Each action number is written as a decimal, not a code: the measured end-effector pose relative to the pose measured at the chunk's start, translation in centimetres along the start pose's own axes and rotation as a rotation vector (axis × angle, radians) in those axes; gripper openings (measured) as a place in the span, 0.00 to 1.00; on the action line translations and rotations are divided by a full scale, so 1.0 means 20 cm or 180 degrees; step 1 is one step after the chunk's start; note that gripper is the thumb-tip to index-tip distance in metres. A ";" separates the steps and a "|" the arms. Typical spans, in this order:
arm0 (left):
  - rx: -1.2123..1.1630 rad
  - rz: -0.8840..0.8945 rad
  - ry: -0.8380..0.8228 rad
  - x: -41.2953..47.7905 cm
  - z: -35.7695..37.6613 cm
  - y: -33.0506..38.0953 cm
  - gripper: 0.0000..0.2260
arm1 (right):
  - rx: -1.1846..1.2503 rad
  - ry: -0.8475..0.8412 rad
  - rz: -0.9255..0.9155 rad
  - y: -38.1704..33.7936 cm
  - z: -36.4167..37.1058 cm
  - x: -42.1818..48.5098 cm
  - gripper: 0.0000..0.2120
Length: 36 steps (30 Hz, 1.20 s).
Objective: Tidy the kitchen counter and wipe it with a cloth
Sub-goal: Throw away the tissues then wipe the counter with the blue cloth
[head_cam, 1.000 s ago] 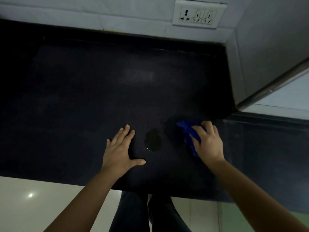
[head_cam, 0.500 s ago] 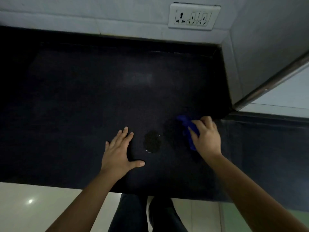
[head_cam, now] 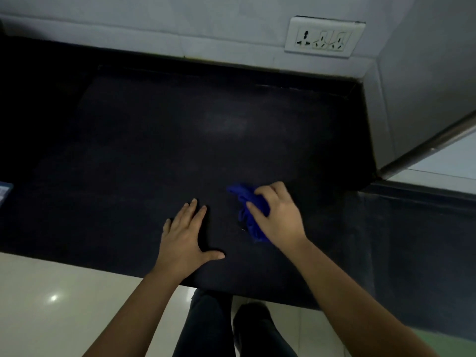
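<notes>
Floor (head_cam: 51, 305): pale glossy tiles; dark trouser legs (head_cam: 206, 328) between the arms.
Left hand (head_cam: 184, 238): flat on the worktop near its front edge, fingers straight, thumb spread; grip slack, holding nothing.
Right hand (head_cam: 279, 215): just right of the left; grip closed, fingers curled over the cloth.
Cloth (head_cam: 243, 199): blue, bunched, on the worktop under the right hand.
Worktop (head_cam: 128, 150): dark stone.
Socket (head_cam: 324, 37): white, on the back wall, far right.

place: home kitchen | signs: dark stone counter (head_cam: 154, 140); tiled wall (head_cam: 154, 24); wall socket (head_cam: 324, 37)
</notes>
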<state>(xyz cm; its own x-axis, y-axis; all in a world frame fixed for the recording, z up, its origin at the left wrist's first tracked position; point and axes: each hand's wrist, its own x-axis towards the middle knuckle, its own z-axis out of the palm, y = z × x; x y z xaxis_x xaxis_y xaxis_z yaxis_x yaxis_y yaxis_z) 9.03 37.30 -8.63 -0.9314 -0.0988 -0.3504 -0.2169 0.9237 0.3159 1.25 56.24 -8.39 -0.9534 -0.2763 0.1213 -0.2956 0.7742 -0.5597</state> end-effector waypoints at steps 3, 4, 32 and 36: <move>-0.0024 0.0018 -0.0044 0.00 0.01 -0.02 0.47 | -0.0694 -0.0146 -0.0330 -0.04 0.12 -0.01 0.14; -0.0102 0.0012 -0.0041 0.00 0.01 -0.02 0.47 | -0.0772 -0.0157 -0.0400 -0.03 0.13 -0.01 0.14; -0.0386 -0.0058 0.0003 0.01 0.03 -0.03 0.46 | -0.0846 0.0144 -0.0841 0.30 -0.05 0.02 0.11; -0.0431 -0.0074 0.0018 0.01 0.03 -0.04 0.46 | -0.0753 0.0669 0.0451 0.16 0.05 0.03 0.10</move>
<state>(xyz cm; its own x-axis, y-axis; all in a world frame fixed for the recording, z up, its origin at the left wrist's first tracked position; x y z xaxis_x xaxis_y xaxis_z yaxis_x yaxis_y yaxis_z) 9.16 36.80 -9.46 -0.9272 -0.1219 -0.3542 -0.2754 0.8627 0.4241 -0.25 58.03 -10.87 -0.9703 -0.0524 0.2362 -0.1420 0.9139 -0.3804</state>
